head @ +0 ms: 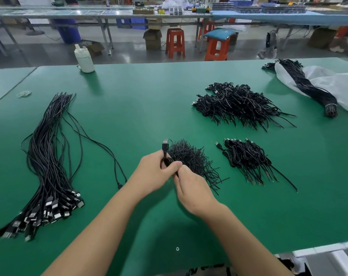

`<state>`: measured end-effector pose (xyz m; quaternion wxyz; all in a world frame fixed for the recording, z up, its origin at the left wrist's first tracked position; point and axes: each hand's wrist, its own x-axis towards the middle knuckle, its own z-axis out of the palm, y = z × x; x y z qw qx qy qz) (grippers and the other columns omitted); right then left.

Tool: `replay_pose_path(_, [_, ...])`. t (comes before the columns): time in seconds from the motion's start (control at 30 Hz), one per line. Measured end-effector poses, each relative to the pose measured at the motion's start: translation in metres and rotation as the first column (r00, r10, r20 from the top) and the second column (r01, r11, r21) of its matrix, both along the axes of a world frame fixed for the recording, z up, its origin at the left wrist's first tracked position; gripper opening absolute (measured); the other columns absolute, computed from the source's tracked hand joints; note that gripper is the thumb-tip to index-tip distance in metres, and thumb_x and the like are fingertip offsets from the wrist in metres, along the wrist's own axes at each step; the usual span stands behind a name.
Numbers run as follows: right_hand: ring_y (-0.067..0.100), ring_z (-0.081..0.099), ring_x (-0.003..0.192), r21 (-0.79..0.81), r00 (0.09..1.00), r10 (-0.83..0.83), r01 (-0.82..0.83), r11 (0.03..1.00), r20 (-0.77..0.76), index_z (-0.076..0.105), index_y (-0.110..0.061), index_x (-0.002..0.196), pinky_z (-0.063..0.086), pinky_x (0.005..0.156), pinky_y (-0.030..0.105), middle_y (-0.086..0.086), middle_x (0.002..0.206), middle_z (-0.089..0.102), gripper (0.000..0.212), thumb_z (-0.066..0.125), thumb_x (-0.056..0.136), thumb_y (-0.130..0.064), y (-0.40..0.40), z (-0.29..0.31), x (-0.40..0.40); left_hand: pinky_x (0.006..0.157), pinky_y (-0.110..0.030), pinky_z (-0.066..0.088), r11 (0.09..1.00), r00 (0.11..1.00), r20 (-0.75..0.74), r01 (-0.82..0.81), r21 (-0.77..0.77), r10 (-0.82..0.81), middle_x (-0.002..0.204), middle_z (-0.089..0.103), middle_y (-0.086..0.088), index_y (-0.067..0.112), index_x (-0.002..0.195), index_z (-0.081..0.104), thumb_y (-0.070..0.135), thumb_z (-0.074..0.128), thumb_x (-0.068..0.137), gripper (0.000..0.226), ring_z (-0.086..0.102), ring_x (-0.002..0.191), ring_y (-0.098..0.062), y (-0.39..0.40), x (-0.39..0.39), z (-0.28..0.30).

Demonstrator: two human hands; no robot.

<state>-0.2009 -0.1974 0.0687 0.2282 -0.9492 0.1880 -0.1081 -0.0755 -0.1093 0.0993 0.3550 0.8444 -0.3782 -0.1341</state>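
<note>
While the left hand point(155, 172) grips a black cable point(165, 146) above the middle of the green tabletop point(139, 100), its fingers are curled round the bunched cord and its thumb is pressed across it; the cable's USB plug sticks up out of the fist, metal end uppermost. The right hand point(191, 188) meets the left thumb tip to tip and pinches the cable's lower part between thumb and forefinger; what else may lie between those fingers is hidden.

Just beyond the hands lies a tangle of short black ties point(191, 159), touching the tabletop and partly covered by the right hand. To the right of it sits a small heap point(246, 158) of bunched cables, and farther back a large heap point(236, 102) of the same; the two heaps are apart. Well to the left, loose cables point(47, 156) run in a long sheaf, plugs nearest the person. At the far right a bundle point(308, 86) lies on a pale bag point(344, 86); a white bottle point(84, 59) stands at the far left edge.
</note>
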Motion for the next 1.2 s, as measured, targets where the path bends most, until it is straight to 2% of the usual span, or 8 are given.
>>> replay_pose_path(0.17, [0.029, 0.061, 0.088, 0.260, 0.999, 0.037, -0.028, 0.965, -0.032, 0.051, -0.017, 0.105, 0.048, 0.076, 0.042, 0.005, 0.096, 0.059, 0.014, 0.044, 0.102, -0.028, -0.003, -0.003, 0.004, 0.048, -0.018, 0.033, 0.992, 0.995, 0.072, 0.061, 0.108, -0.069, 0.056, 0.051, 0.009, 0.020, 0.066, 0.050, 0.037, 0.068, 0.087, 0.032, 0.042, 0.048, -0.001, -0.006, 0.003, 0.004])
replay_pose_path(0.3, [0.013, 0.062, 0.060, 0.629, 1.000, 0.004, -0.020, 0.777, 0.027, 0.054, -0.050, 0.097, 0.055, 0.069, 0.033, 0.000, 0.071, 0.056, 0.024, 0.044, 0.103, -0.030, -0.004, -0.001, 0.005, 0.052, -0.021, 0.032, 0.990, 0.992, 0.089, 0.075, 0.119, -0.085, 0.064, 0.056, 0.005, 0.014, 0.075, 0.056, 0.035, 0.066, 0.088, 0.027, 0.048, 0.059, -0.011, -0.012, 0.000, 0.008])
replay_pose_path(0.43, [0.009, 0.057, 0.058, 0.530, 0.998, -0.033, -0.001, 0.848, 0.055, 0.053, -0.033, 0.111, 0.046, 0.060, 0.018, -0.014, 0.081, 0.054, 0.023, 0.031, 0.106, -0.027, -0.005, -0.002, 0.002, 0.052, -0.027, 0.034, 0.995, 0.992, -0.091, 0.092, 0.044, -0.088, 0.060, 0.060, -0.001, 0.010, 0.079, 0.063, 0.033, 0.069, 0.088, 0.026, 0.044, 0.052, -0.010, -0.019, 0.000, 0.012])
replay_pose_path(0.6, [0.019, 0.052, 0.067, 0.456, 0.994, -0.101, 0.069, 0.887, 0.047, 0.042, -0.030, 0.081, 0.044, 0.068, 0.034, -0.009, 0.076, 0.049, 0.028, 0.032, 0.106, -0.022, -0.013, 0.000, 0.000, 0.052, -0.027, 0.031, 0.993, 0.942, -0.319, 0.085, -0.078, -0.106, 0.064, 0.060, -0.015, 0.005, 0.084, 0.065, 0.025, 0.069, 0.090, 0.022, 0.039, 0.049, -0.013, -0.027, -0.004, 0.005])
replay_pose_path(0.77, [0.028, 0.056, 0.066, 0.474, 0.969, -0.244, 0.195, 0.858, 0.042, 0.046, -0.011, 0.084, 0.045, 0.065, 0.038, 0.007, 0.072, 0.053, 0.028, 0.033, 0.105, -0.025, -0.036, 0.004, -0.006, 0.044, -0.022, 0.035, 0.953, 0.702, -0.684, -0.024, -0.302, -0.199, 0.060, 0.049, 0.006, 0.012, 0.095, 0.060, 0.017, 0.061, 0.097, 0.005, 0.037, 0.045, -0.008, -0.029, -0.007, -0.015])
replay_pose_path(0.87, [0.025, 0.050, 0.068, 0.491, 0.948, -0.319, 0.278, 0.826, 0.000, 0.048, -0.011, 0.087, 0.041, 0.067, 0.037, 0.004, 0.072, 0.052, 0.030, 0.031, 0.106, -0.028, -0.051, 0.002, -0.014, 0.060, -0.023, 0.041, 0.994, 0.968, -0.233, 0.101, 0.041, -0.089, 0.072, 0.057, 0.011, 0.023, 0.089, 0.062, 0.026, 0.061, 0.096, 0.008, 0.052, 0.064, -0.008, -0.027, -0.002, -0.040])
replay_pose_path(1.0, [0.017, 0.038, 0.061, 0.544, 0.910, -0.415, 0.356, 0.760, -0.016, 0.046, -0.015, 0.083, 0.029, 0.059, 0.031, -0.002, 0.067, 0.043, 0.029, 0.032, 0.105, -0.028, -0.062, -0.003, -0.024, 0.071, -0.031, 0.047, 0.936, 0.992, 0.042, 0.099, 0.339, -0.120, 0.085, 0.056, 0.011, 0.027, 0.087, 0.053, 0.046, 0.061, 0.091, 0.021, 0.056, 0.081, -0.014, -0.022, -0.010, -0.067])
replay_pose_path(1.2, [0.018, 0.036, 0.060, 0.550, 0.913, -0.405, 0.362, 0.752, -0.047, 0.043, -0.016, 0.081, 0.028, 0.059, 0.031, -0.002, 0.065, 0.039, 0.029, 0.032, 0.105, -0.027, -0.057, -0.008, -0.027, 0.066, -0.030, 0.040, 0.944, 0.981, 0.175, 0.019, 0.330, -0.081, 0.091, 0.047, 0.009, 0.031, 0.087, 0.047, 0.050, 0.060, 0.090, 0.024, 0.053, 0.081, -0.017, -0.032, -0.028, -0.082])
